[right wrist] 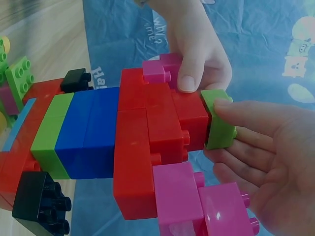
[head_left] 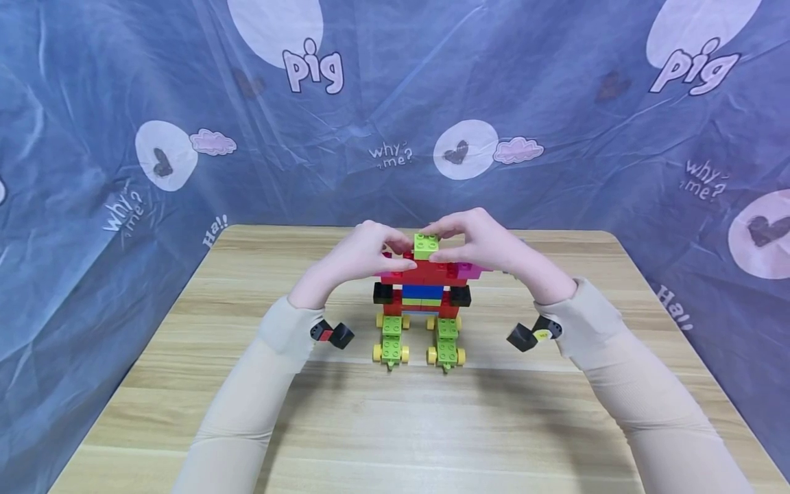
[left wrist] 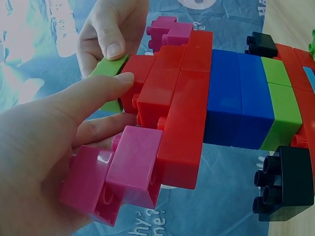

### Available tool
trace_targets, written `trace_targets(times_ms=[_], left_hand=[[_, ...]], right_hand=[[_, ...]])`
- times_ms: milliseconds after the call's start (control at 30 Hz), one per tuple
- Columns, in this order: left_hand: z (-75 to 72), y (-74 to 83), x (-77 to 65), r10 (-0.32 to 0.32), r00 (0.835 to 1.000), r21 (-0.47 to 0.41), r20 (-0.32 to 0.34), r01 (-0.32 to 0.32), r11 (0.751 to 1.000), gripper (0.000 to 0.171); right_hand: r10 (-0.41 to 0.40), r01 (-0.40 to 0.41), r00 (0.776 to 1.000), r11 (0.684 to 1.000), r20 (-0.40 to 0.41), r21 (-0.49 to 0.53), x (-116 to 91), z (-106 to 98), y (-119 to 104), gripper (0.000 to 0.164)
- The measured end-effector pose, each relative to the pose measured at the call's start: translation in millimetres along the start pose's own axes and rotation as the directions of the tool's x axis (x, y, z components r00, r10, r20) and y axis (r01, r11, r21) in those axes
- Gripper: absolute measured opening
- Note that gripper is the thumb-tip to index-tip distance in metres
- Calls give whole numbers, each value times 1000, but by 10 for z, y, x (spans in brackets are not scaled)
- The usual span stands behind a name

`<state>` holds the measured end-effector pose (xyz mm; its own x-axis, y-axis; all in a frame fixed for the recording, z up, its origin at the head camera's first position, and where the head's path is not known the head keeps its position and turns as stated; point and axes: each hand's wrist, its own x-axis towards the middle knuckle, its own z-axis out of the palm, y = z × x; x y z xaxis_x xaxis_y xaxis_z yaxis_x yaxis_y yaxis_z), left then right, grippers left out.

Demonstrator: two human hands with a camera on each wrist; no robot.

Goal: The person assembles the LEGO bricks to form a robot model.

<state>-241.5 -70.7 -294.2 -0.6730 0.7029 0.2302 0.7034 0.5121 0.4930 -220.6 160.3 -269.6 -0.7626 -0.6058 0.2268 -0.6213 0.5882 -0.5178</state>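
Observation:
A figure built of toy building blocks stands upright on the table, its feet two light green wheeled bases (head_left: 391, 348) with yellow wheels. Blue bricks (right wrist: 88, 132) form its middle, black bricks (right wrist: 42, 201) stick out lower down, and pink bricks (left wrist: 133, 164) step outward on both sides near the top. My left hand (head_left: 364, 252) pinches the topmost red brick (left wrist: 138, 73) between thumb and fingers. A light green brick (head_left: 426, 245) is at the very top, pinched by my right hand (head_left: 484, 241). It meets the red brick; whether it sits fully down I cannot tell.
The wooden table (head_left: 395, 432) stretches around the figure. A blue printed cloth (head_left: 382, 89) hangs behind it and along both sides. Small black cameras, the left one (head_left: 333, 334) and the right one (head_left: 532, 334), jut from the sleeve cuffs.

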Motion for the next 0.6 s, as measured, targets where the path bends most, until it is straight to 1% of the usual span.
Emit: trace_targets(times_ms=[133,233,600], left_hand=[[1,-8,8,4,1000,-5,1,-4,1000,29],[1,-11,11,-4,1000,-11,7,4,1000,29],[-2,-13,25,-29,999,-2,22,29,1000,30]], right_hand=[[1,-1,1000,1000,2,4,0,-1,-9,43],[5,-5,1000,1000,6,21,5,2,-11,42],[59,-62,997,996,44,61,23,-9,-6,43]])
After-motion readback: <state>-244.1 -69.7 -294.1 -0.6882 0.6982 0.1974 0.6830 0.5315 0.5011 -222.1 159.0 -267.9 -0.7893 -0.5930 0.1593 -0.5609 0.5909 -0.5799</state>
